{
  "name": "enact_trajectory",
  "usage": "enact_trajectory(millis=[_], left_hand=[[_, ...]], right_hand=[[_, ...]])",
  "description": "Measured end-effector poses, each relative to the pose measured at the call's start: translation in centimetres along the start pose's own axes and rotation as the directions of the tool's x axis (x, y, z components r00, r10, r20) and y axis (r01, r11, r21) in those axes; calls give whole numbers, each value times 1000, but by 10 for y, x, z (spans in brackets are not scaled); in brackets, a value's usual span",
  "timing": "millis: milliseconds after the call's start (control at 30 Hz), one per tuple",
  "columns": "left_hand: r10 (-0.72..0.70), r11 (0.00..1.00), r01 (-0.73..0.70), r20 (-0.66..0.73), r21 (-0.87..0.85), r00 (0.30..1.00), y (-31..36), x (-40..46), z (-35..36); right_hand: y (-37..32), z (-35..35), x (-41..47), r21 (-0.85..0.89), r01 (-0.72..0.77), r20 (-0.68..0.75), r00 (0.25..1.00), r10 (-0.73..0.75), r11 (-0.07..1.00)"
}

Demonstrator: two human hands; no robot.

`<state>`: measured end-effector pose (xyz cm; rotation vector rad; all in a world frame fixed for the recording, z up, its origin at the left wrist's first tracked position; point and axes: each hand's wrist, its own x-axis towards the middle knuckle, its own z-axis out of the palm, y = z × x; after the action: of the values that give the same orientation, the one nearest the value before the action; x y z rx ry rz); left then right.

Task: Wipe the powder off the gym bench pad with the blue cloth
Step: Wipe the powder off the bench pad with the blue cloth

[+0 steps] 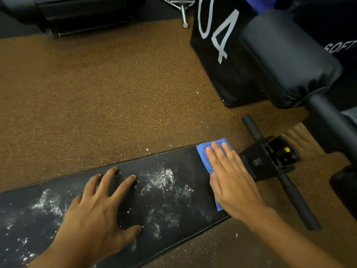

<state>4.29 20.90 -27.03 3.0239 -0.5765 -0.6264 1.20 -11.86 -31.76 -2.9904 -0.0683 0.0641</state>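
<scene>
Blue cloth (pixel 209 154) at far-right end of black padded gym bench pad (pixel 173 206), white powder (pixel 161 177) smeared mid-pad.
Right hand (pixel 231 182) flat, pressing folded cloth; left hand (pixel 96 213) spread, fingers straight, resting on pad. Speckled brown floor (pixel 96 93) beyond pad; black vinyl roller pad (pixel 286 59) and metal frame bracket (pixel 270 157) right of the pad.

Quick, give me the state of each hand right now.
Left hand: open, fingers spread, resting on the bench pad.
Right hand: open, flat, pressing the blue cloth onto the pad.

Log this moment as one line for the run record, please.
right hand flat on blue cloth at pad end | left hand braced on bench pad | powder between hands, unwiped
</scene>
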Motion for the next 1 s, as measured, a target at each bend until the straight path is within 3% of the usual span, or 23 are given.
enact_trajectory(millis=[133, 367, 533, 767, 933, 1000], left_hand=[[6, 1000, -6, -10, 17, 1000, 0, 2, 1], [20, 1000, -20, -16, -1, 1000, -1, 0, 0], [29, 999, -29, -6, 18, 1000, -2, 1, 0], [25, 1000, -25, 2, 11, 1000, 0, -1, -2], [36, 999, -36, 5, 20, 999, 0, -1, -2], [40, 999, -40, 12, 28, 999, -1, 0, -1]], right_hand=[[-19, 3, 49, -11, -137, -26, 990, 137, 991], [-7, -1, 6, -35, 118, 23, 993, -117, 992], [-23, 3, 39, -18, -130, -38, 991, 129, 991], [-14, 1, -11, -39, 141, 50, 989, -139, 989], [-26, 3, 35, -30, -102, -29, 995, 101, 994], [-42, 6, 30, -29, -56, -40, 998, 55, 998]])
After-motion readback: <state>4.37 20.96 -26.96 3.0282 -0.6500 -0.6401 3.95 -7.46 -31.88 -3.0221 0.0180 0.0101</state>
